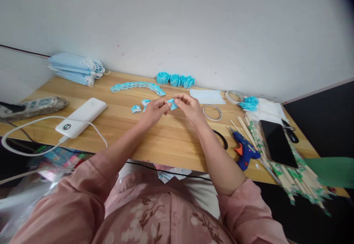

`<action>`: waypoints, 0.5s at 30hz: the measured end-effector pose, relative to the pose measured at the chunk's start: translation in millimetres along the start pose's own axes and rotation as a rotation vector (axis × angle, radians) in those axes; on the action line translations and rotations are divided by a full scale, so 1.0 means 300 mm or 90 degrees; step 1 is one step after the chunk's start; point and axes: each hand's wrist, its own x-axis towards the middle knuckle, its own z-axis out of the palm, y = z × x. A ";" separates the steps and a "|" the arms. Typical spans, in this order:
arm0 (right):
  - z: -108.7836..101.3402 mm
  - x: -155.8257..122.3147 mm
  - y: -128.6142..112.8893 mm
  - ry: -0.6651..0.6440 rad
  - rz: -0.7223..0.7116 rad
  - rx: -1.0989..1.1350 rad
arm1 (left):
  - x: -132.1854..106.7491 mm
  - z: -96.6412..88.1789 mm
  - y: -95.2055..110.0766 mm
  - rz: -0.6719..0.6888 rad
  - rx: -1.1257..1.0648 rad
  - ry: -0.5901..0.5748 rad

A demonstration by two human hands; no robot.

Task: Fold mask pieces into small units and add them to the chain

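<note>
Between the fingertips of both hands is a small folded piece of blue mask fabric (173,104), held above the middle of the table. My left hand (155,109) pinches its left side, and my right hand (189,107) pinches the right. Two small folded blue-and-white pieces (136,108) lie just left of my left hand. Behind them curves a row of overlapping folded blue pieces (138,85). Several blue fabric flowers (175,80) stand against the wall. A flat face mask (207,96) and a roll of tape (212,112) lie near my right hand.
A stack of masks (74,67), a power strip (41,105) and a white power bank (81,118) with a cable are at left. At right are a blue glue gun (245,150), wrapped chopsticks (293,177), a phone (278,143), scissors (291,134) and another blue flower (249,104).
</note>
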 end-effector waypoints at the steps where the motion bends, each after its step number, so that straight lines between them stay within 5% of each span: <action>1: -0.002 0.000 0.004 -0.002 -0.006 -0.019 | 0.000 0.000 -0.001 0.004 0.008 -0.004; 11: -0.009 0.007 -0.017 0.031 0.063 0.092 | 0.001 -0.017 -0.017 0.017 0.010 -0.029; 15: -0.006 -0.001 -0.025 -0.004 0.017 0.014 | -0.004 -0.014 -0.014 0.016 0.038 -0.025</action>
